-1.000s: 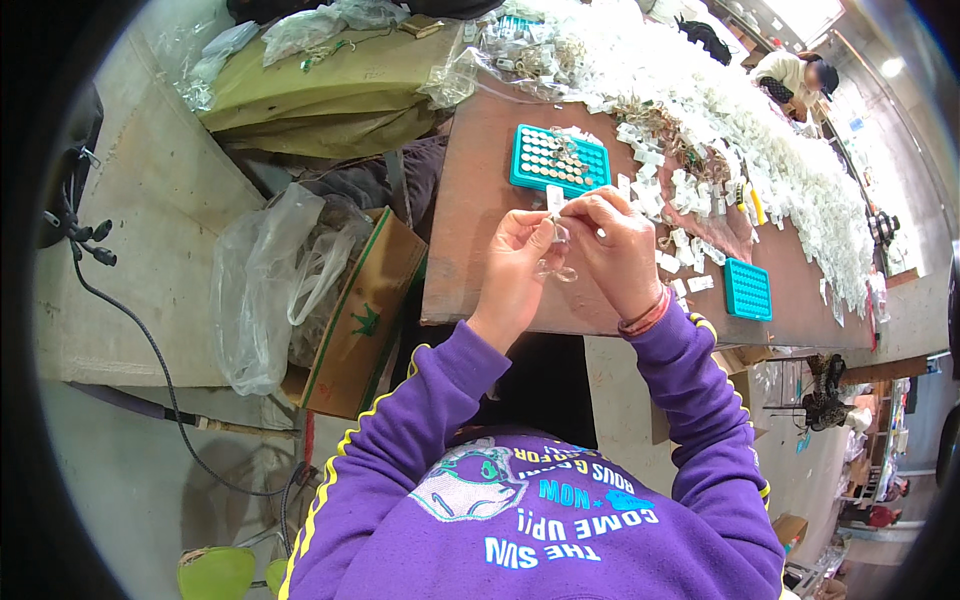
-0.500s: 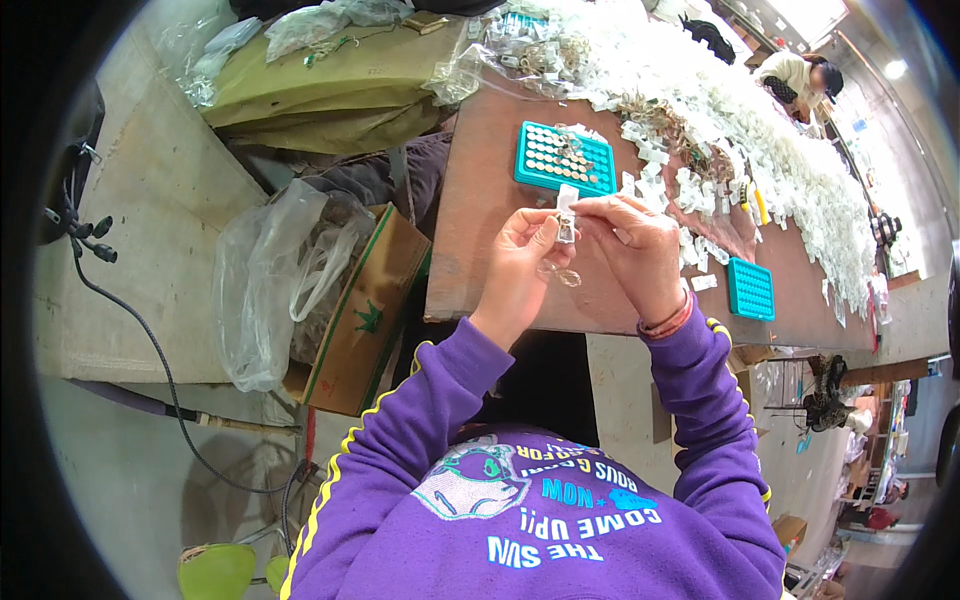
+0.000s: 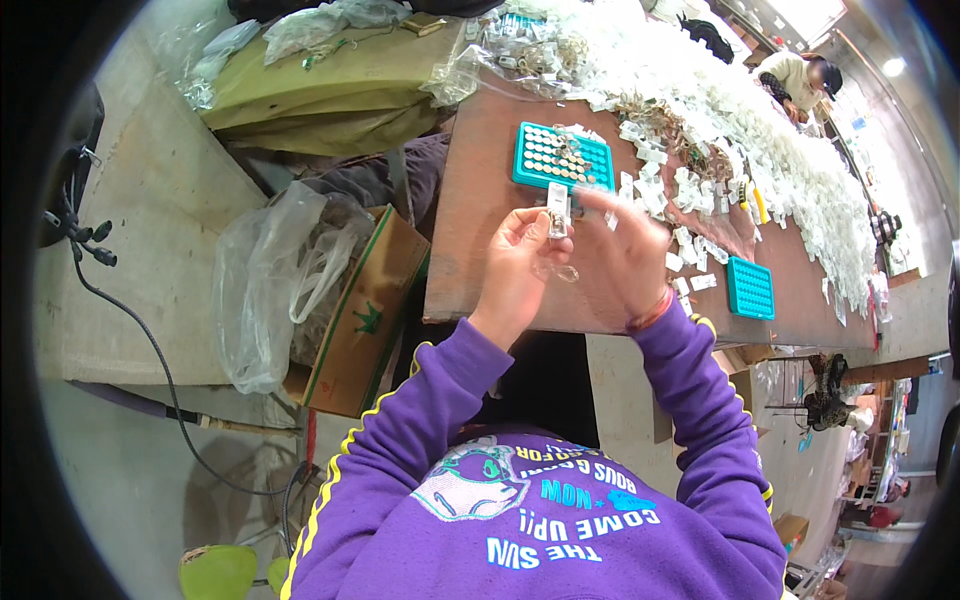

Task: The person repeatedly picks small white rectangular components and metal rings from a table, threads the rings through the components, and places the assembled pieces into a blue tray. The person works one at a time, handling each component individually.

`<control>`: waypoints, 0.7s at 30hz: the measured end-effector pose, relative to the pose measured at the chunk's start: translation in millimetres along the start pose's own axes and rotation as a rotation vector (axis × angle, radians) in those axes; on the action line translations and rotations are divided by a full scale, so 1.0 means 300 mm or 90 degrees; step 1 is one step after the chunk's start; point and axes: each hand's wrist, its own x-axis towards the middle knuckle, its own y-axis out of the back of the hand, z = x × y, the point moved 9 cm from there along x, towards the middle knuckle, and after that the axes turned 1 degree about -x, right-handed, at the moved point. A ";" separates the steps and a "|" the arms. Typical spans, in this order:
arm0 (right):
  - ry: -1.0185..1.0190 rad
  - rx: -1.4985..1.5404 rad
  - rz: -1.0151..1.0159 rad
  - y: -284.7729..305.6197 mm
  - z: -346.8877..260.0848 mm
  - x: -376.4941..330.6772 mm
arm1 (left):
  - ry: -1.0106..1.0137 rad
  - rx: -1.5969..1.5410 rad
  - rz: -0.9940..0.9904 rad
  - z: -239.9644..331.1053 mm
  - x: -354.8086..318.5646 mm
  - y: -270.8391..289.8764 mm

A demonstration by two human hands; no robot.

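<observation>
My left hand (image 3: 525,245) pinches a small whitish clear plastic battery case (image 3: 558,212) upright between thumb and fingers. A thin loop of wire (image 3: 565,272) hangs below it. Just right of the case my right hand (image 3: 632,245) is raised, its fingers stretched out and blurred, apart from the case. Directly beyond both hands a teal tray (image 3: 521,172) holds rows of round silvery button cells (image 3: 545,150), with some thin wire lying over its right part.
A big heap of white plastic cases (image 3: 720,110) covers the table's far side. A second teal tray (image 3: 750,288) sits right, near yellow-handled pliers (image 3: 760,206). Left of the brown table (image 3: 480,200) stand a cardboard box (image 3: 365,320) and a clear plastic bag (image 3: 255,300). Another person (image 3: 795,80) works far right.
My right hand has let go of the case and moved slightly right, its fingers now extended. The case in my left hand has shifted a little left; a lid-like flap above it no longer stands out.
</observation>
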 end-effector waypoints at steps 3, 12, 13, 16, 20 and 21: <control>-0.249 -0.068 -0.045 0.004 0.277 0.067 | 0.006 -0.017 -0.014 0.000 0.002 -0.009; -0.157 -0.196 -0.165 -0.124 0.468 0.107 | 0.018 0.007 -0.002 -0.007 0.000 -0.003; -0.152 -0.196 -0.164 -0.122 0.473 0.105 | 0.018 0.005 -0.019 -0.007 0.003 -0.007; -0.181 -0.209 -0.181 -0.122 0.508 0.103 | 0.021 -0.005 -0.022 -0.014 0.007 0.000; -0.312 -0.146 -0.212 -0.123 0.540 0.100 | 0.020 -0.011 -0.022 -0.010 0.004 0.001; -0.333 -0.127 -0.216 -0.117 0.524 0.099 | 0.016 -0.003 -0.017 -0.007 0.003 0.001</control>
